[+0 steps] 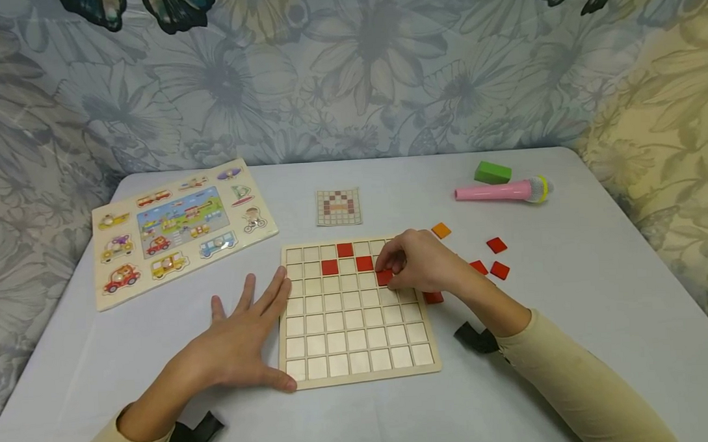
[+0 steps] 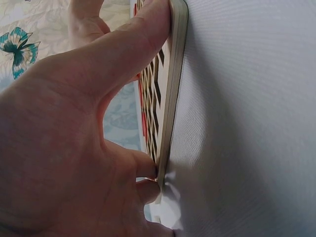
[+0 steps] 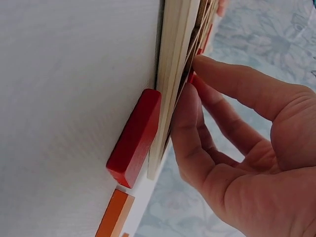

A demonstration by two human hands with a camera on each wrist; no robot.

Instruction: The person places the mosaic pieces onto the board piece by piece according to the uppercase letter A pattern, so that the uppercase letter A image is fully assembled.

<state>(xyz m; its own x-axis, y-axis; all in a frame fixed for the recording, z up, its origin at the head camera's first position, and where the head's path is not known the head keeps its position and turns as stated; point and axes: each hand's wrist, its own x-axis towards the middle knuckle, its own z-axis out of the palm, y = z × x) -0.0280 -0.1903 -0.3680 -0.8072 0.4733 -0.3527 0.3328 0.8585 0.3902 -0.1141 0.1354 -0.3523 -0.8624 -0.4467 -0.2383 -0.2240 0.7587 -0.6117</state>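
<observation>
Grid board (image 1: 356, 340): pale wood, seven cells by seven, on the white tablecloth (image 1: 570, 382) between the hands; the head view alone shows its whole face, the wrist views its edge.
Seated tiles (image 1: 345, 250): red; one in the top row's fourth cell, two in the second row's third and fifth.
Held tile (image 1: 384, 277): red, at the third row's sixth cell; a mere sliver in the right wrist view, so full seating cannot be told.
Right hand (image 1: 422, 261): thumb and finger nearly closed, pinching the held tile; the right wrist view shows both tips close against the board's face.
Left hand (image 1: 235, 345): fingers spread wide, gripping nothing; the left wrist view shows the thumb resting on the rim.
Edge tile (image 3: 136, 138): red, partly covered in the head view; the right wrist view shows its thick side beside the board, an orange tile (image 3: 114, 215) beyond.
Loose tiles (image 1: 499, 270): red, scattered right of the board.
Beyond the board, head view only: pattern card (image 1: 338, 207) at centre, vehicle puzzle (image 1: 184, 217) at left, green block (image 1: 493, 172) and pink microphone (image 1: 496, 192) at right.
</observation>
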